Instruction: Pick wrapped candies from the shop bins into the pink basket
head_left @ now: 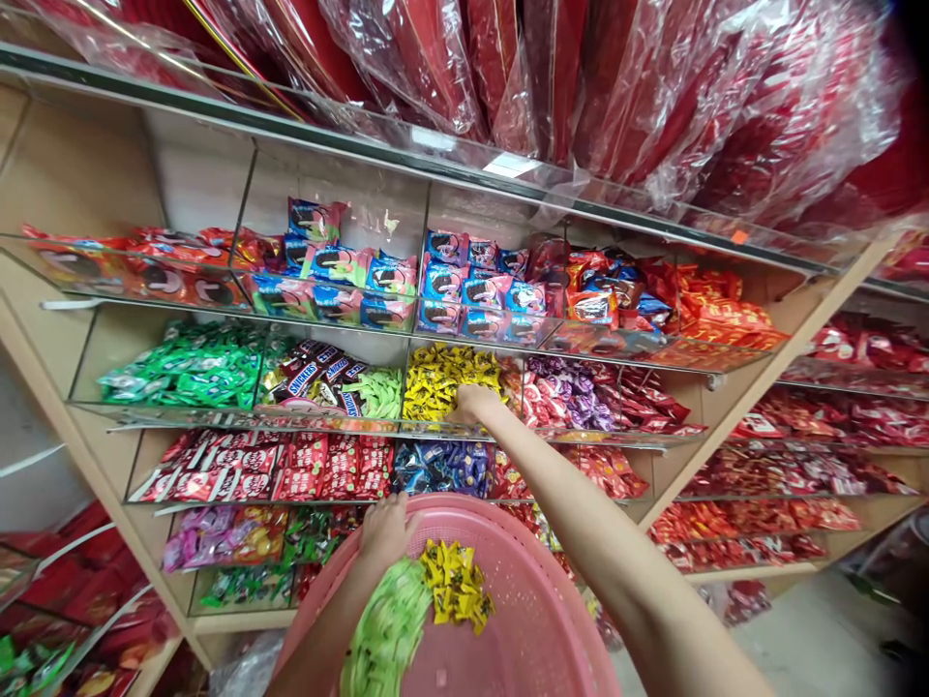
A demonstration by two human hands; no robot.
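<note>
Right hand (473, 401) reaches into a clear acrylic bin (464, 431), fingers buried among crinkly yellow wrapped candies (442, 382); grip cannot be told. Left hand (384, 528) clasps the rim of a round, perforated pink plastic basket (537, 600), holding glossy yellow candies (456, 579) beside pale green packets (384, 629). Snickers bars (319, 373) and purple sweets (573, 392) flank the bin.

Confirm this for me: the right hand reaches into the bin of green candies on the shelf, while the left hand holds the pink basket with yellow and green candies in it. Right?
Not quite. In the head view the right hand is in the bin of yellow candies, not green ones. The rest stands: the left hand holds the pink basket, with yellow and green candies inside.
</note>
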